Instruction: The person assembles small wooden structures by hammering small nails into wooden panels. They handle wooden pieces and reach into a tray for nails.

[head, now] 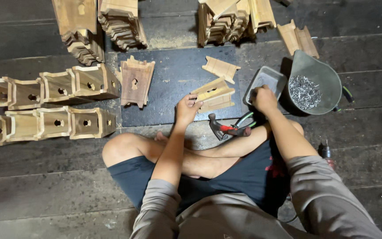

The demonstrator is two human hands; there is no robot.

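Hands work apart over a dark floor point(45, 194). Left hand point(186, 108) closes its fingers on the near edge of a half-built wooden box point(214, 95) lying just ahead of it on a dark mat point(173, 84). Right hand point(264, 98) reaches, fingers curled, into a small grey tray point(268, 79); whether it holds anything cannot be told. Between the hands, nearer the knees, lies a hammer point(226, 128). Right of the tray sits a scoop of nails point(310, 84). Finished boxes point(58, 106) line the left.

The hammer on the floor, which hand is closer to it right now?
Left, narrowly. The left hand grips the wooden piece just up-left of the hammer; the right hand reaches into the small tray up-right of it.
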